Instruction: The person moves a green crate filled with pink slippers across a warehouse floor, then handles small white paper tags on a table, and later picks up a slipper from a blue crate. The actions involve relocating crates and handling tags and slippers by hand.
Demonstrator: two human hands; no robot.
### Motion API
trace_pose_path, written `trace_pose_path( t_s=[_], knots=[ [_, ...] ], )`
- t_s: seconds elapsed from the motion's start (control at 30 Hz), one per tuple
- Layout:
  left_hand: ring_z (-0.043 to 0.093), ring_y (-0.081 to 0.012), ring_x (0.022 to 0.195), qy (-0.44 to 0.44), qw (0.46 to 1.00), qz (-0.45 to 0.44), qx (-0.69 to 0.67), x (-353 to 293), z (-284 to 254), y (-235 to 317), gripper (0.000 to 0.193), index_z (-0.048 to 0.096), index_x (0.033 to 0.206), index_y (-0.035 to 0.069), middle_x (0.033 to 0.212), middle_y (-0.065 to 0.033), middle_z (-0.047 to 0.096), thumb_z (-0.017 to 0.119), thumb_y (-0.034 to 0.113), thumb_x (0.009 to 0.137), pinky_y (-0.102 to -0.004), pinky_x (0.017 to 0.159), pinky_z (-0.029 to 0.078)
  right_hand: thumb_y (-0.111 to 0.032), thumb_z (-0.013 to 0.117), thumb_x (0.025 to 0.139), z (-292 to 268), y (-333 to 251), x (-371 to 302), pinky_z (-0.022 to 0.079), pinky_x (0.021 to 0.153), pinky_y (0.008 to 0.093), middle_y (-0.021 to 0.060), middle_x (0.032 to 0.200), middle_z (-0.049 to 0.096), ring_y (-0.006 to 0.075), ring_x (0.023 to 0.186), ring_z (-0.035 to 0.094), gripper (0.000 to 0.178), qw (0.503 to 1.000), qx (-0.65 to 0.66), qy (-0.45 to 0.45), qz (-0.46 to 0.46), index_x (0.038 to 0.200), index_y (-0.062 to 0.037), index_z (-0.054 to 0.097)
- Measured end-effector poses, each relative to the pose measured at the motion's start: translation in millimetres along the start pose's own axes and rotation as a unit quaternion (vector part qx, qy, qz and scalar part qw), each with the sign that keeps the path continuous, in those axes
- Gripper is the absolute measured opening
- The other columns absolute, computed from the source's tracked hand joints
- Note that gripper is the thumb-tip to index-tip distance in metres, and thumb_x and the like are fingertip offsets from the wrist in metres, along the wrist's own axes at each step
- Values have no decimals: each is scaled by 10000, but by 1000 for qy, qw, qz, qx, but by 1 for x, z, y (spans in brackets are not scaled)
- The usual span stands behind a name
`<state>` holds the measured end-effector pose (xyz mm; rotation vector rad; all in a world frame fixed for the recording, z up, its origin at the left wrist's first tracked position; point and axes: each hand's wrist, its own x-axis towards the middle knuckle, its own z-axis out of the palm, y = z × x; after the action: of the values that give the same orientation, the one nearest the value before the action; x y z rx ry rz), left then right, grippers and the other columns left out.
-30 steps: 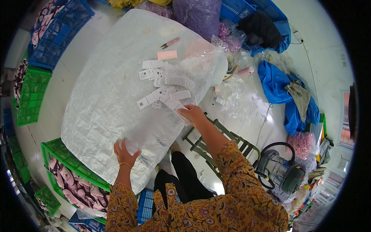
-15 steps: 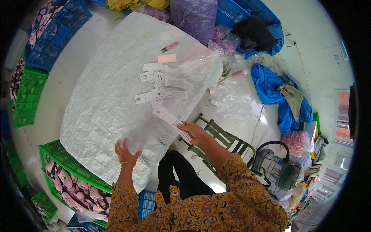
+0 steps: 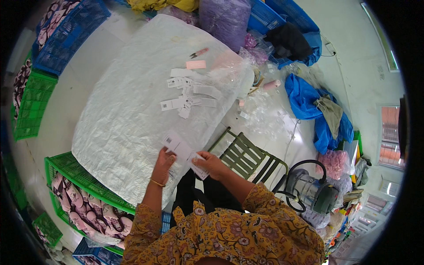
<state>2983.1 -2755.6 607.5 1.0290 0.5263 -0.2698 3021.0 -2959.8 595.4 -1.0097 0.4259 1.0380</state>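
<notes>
Over the near edge of the covered table, my right hand (image 3: 211, 166) is closed on the lower end of a strip of white printed labels (image 3: 177, 144). My left hand (image 3: 164, 164) has its fingers closed at the strip's upper left edge, pinching it. More white label strips (image 3: 204, 90) lie in a loose, overlapping pile farther up the table. Beyond them are a pale pink card (image 3: 195, 64) and small thread snips (image 3: 199, 53) with pink handles.
A crumpled white sheet (image 3: 119, 101) covers the table. A green crate (image 3: 95, 183) of pink slippers stands at the near left, with blue (image 3: 70, 39) and green crates (image 3: 36, 104) farther off. On the right are a green folding chair (image 3: 245, 157) and a vacuum cleaner (image 3: 311, 190).
My left hand has moved right and up from the table cover to the label strip, its fingers now closed. My right hand has drawn the strip left and nearer.
</notes>
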Motion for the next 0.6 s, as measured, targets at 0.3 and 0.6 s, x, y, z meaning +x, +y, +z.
trace_pose_path(
  t_s=[0.3, 0.6],
  knots=[
    [549, -192, 698, 29, 949, -48, -311, 27, 32, 20, 232, 506, 1051, 59, 726, -40, 563, 488, 235, 901, -388, 806, 440, -244, 611, 845, 15, -7, 28, 439, 639, 248, 7, 832, 603, 89, 725, 543, 254, 983, -152, -106, 12, 1010, -51, 599],
    [410, -114, 483, 322, 920, -120, -186, 76, 17, -25, 187, 538, 904, 59, 578, -7, 475, 560, 240, 864, -301, 533, 397, -164, 625, 752, -82, -135, 132, 457, 719, 383, 132, 889, 591, 313, 809, 557, 264, 826, -494, 67, -263, 985, -48, 581]
  ],
)
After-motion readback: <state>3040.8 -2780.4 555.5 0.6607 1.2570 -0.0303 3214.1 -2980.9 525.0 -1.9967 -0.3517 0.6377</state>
